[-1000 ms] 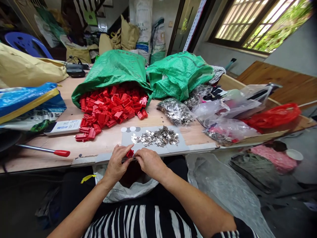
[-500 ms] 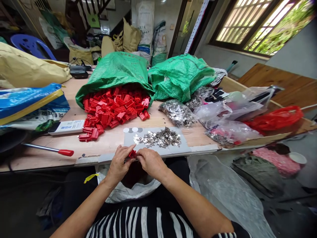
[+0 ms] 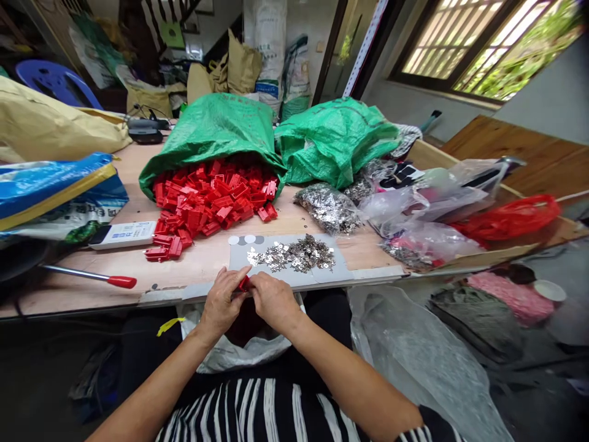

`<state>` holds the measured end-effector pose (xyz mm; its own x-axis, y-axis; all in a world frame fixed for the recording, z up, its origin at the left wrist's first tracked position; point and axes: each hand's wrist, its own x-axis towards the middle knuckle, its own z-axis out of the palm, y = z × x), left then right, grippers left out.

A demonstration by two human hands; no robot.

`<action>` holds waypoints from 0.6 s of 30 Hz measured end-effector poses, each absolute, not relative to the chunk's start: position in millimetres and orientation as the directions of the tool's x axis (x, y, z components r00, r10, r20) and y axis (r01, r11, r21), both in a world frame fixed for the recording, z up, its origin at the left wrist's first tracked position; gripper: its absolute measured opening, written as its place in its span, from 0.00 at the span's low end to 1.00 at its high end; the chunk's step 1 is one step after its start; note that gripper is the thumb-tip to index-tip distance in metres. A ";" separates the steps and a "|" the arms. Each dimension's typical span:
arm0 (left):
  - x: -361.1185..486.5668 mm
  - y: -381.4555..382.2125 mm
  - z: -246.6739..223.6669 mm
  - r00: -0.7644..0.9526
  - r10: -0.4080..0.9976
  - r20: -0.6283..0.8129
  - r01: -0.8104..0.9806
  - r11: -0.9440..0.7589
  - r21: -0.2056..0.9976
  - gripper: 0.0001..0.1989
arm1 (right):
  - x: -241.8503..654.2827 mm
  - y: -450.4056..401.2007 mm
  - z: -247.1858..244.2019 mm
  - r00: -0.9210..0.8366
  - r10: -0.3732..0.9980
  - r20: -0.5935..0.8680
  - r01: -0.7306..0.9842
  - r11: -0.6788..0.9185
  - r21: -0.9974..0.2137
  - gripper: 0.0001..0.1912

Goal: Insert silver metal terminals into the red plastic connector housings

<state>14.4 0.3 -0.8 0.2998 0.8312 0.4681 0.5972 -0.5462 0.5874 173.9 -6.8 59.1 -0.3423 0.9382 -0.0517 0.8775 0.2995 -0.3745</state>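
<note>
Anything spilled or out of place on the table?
Red plastic parts lie heaped out of the mouth of a green woven sack, spreading across the table to a white box; they look spilled.

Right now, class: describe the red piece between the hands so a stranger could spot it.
A heap of red plastic parts spills from a green woven sack on the wooden table. At the table's front edge, the left hand and right hand pinch one red part, the only one held, away from the heap.
</note>
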 end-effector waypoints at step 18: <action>14.3 -46.2 58.1 0.261 0.867 -0.426 -0.679 0.478 0.558 0.10 | 198.3 -32.6 75.2 -0.520 0.848 0.100 0.336 0.310 -0.890 0.17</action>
